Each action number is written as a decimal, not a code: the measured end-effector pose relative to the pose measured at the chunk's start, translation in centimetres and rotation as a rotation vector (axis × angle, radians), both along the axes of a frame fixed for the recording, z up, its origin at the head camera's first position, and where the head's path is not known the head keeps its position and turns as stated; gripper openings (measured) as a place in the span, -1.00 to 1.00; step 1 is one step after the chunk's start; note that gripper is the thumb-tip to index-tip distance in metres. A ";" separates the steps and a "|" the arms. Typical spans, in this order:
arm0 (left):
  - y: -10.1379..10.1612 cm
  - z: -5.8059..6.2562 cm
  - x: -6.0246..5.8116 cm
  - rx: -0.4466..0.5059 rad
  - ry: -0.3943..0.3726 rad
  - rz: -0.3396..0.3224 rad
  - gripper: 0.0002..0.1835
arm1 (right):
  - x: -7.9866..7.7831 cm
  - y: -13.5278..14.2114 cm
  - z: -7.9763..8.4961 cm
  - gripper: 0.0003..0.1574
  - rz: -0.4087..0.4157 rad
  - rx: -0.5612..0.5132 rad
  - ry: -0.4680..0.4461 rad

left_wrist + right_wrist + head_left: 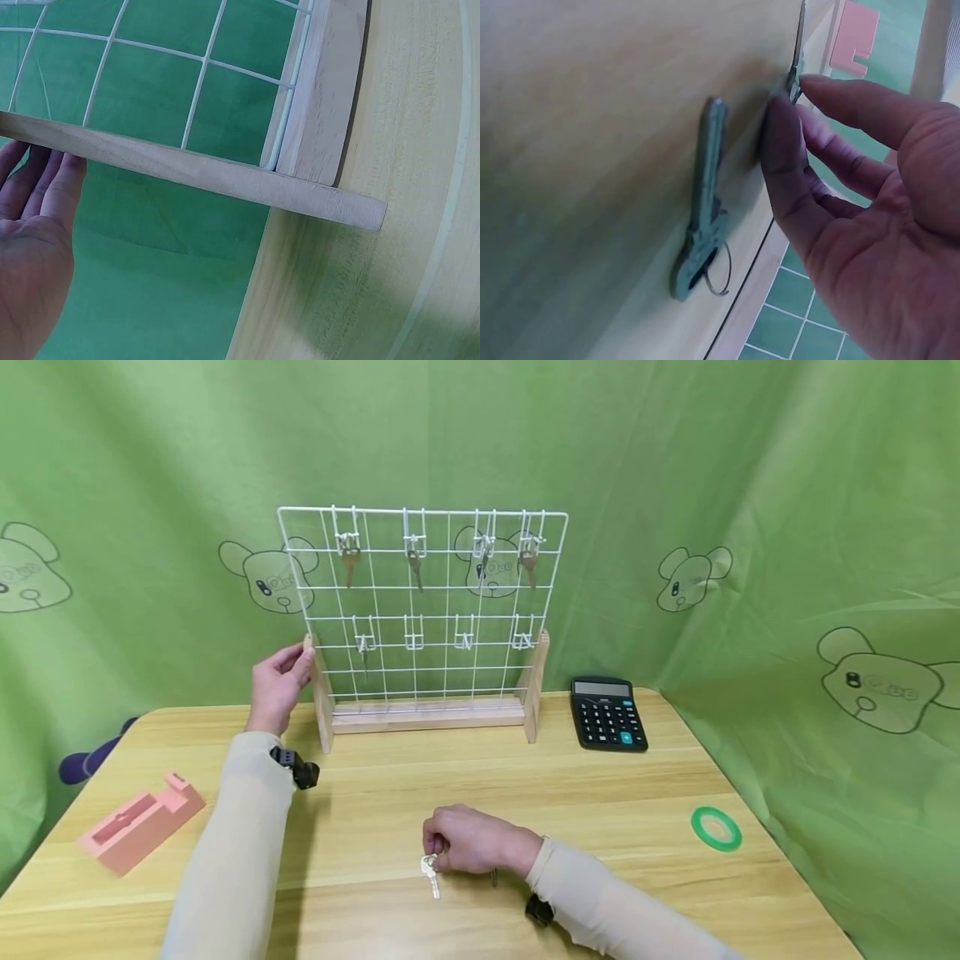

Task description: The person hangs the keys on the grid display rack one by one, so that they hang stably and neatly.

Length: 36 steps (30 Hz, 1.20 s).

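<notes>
Right grip (476, 842): thumb and fingertips pinch a key (432, 877). Head view gives the key's flat side, blade pointing toward the wearer from the grip; right wrist view gives it nearly edge-on. Cannot tell whether its tip touches the desk (360, 827).

Second key (701, 217): lies on the desk just beside the right grip, with a thin wire ring (730, 270) at its head. Plain in the right wrist view; head view shows only a sliver under the wrist.

Left grip (277, 687): grasps the wooden upright (321, 702) of the rack near its top. Thumb on the upright shows in head view; left wrist view shows the fingers passing behind it, thumb out of sight.

Head view only: to the right of the left grip, keys hang from hooks (415, 545) on the white grid (448, 587). Calculator (607, 714) stands beyond and right of the right grip; green tape roll (697, 827) lies right of it. Pink tape holder (142, 831) sits left of the left grip, nearer the wearer.
</notes>
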<state>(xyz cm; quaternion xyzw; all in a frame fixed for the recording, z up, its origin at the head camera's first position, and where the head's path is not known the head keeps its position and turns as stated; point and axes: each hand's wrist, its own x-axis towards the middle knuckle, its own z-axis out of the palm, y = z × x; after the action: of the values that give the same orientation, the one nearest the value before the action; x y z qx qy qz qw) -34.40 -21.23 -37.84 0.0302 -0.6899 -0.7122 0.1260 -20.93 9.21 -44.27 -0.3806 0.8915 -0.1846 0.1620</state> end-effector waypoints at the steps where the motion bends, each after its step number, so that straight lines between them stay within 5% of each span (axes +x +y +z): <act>1: 0.0 0.0 0.0 -0.002 -0.003 0.002 -0.44 | 0.0 0.0 0.0 -0.79 0.004 0.001 -0.001; 26: -0.1 0.2 0.0 0.021 -0.007 0.001 -0.42 | -1.2 0.7 0.7 -0.84 0.061 -0.145 0.013; 36: -0.1 0.0 -0.1 0.012 -0.005 0.006 -0.42 | -1.3 1.0 1.7 -0.85 0.036 -0.276 -0.157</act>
<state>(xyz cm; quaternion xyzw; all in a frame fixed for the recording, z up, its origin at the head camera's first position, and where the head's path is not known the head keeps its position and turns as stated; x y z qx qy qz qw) -34.53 -21.29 -37.84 0.0351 -0.6858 -0.7159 0.1263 -22.24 10.19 -42.52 -0.3995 0.8353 -0.3318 0.1807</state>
